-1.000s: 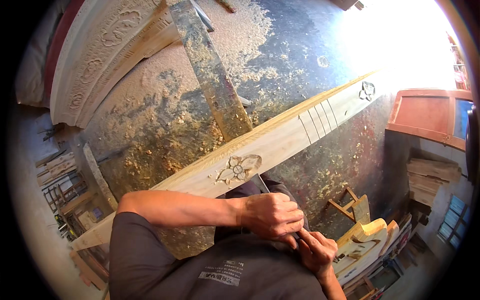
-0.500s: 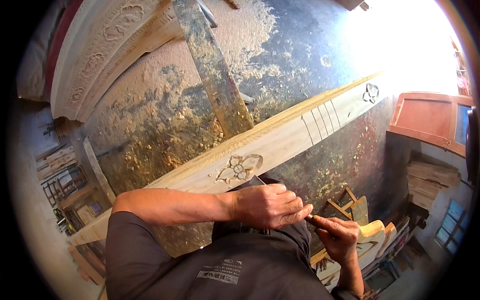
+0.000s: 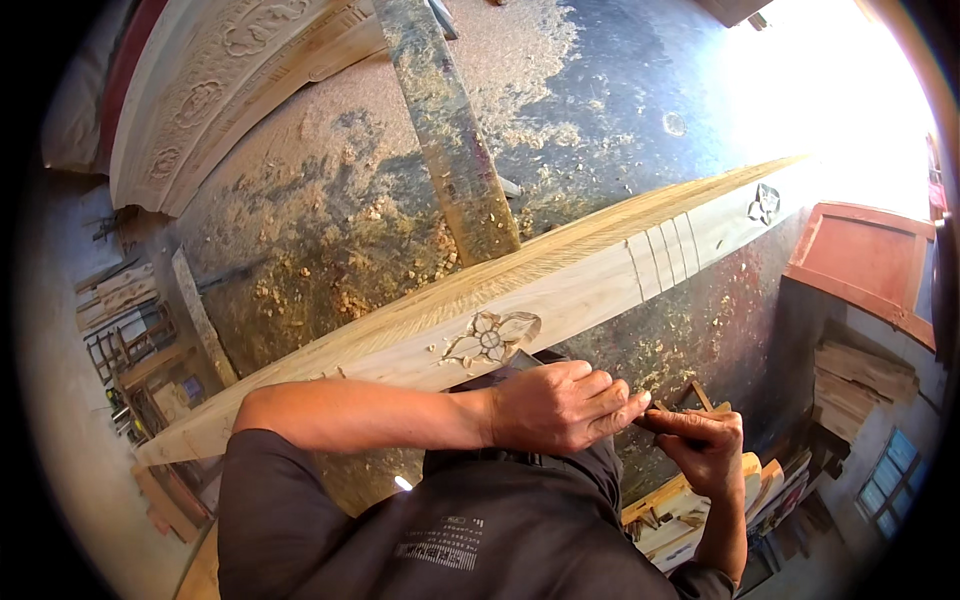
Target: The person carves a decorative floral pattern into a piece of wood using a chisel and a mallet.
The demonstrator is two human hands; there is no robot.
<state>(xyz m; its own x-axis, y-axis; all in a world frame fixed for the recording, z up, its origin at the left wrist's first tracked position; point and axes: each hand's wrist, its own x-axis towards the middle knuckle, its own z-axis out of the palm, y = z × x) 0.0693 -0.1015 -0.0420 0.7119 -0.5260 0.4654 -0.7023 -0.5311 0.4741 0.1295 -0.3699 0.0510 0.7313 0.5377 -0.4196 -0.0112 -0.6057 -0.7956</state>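
Observation:
A long pale wooden beam [image 3: 590, 285] runs diagonally in front of me, from lower left to upper right. A flower [image 3: 491, 339] is carved into its near face. My left hand [image 3: 560, 408] is closed around the shank of a carving chisel, whose flat blade [image 3: 522, 360] sticks out by the flower's lower right side; whether the edge touches the wood I cannot tell. At the handle end, my right hand [image 3: 703, 445] is closed, its fingers partly hidden. Most of the chisel is covered by my hands.
A worn plank [image 3: 450, 150] meets the beam from behind. Wood chips [image 3: 375, 225] litter the dark floor. A carved curved panel [image 3: 200, 100] stands far left, a red framed panel [image 3: 860, 260] at right. Shaped wooden pieces [image 3: 680, 500] lie near my right forearm.
The whole view has shifted slightly, so the beam's far end sits further right. Both hands keep their grip on the chisel by the flower, with little movement relative to the beam.

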